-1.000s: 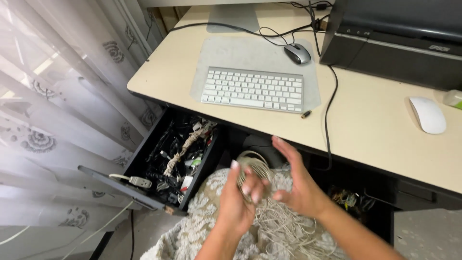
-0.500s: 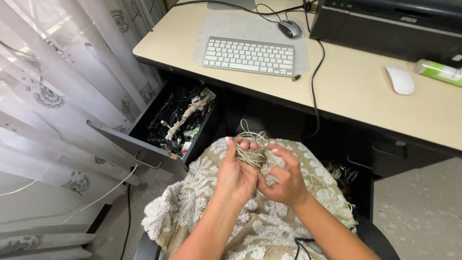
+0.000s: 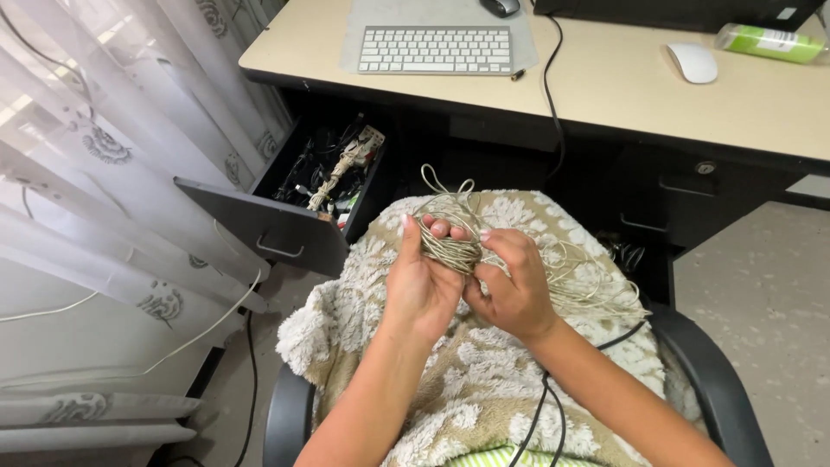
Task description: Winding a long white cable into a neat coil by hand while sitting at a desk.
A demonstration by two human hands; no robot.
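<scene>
Since half a second ago, both hands have drawn nearer the body, and the view has tipped down so more of the chair shows. From the head view, the left hand [image 3: 421, 281] is curled around a coiled bundle of pale cord [image 3: 448, 242], while the right hand [image 3: 512, 290] pinches its strands from the side. Loose loops trail right over the fluffy blanket [image 3: 450, 380]. An open drawer [image 3: 298, 203] of cables sits under the surface [image 3: 605, 86], which carries a keyboard [image 3: 435, 49].

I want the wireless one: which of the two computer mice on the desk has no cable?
The white mouse near the green bottle; the grey mouse above the keyboard is corded.
</scene>
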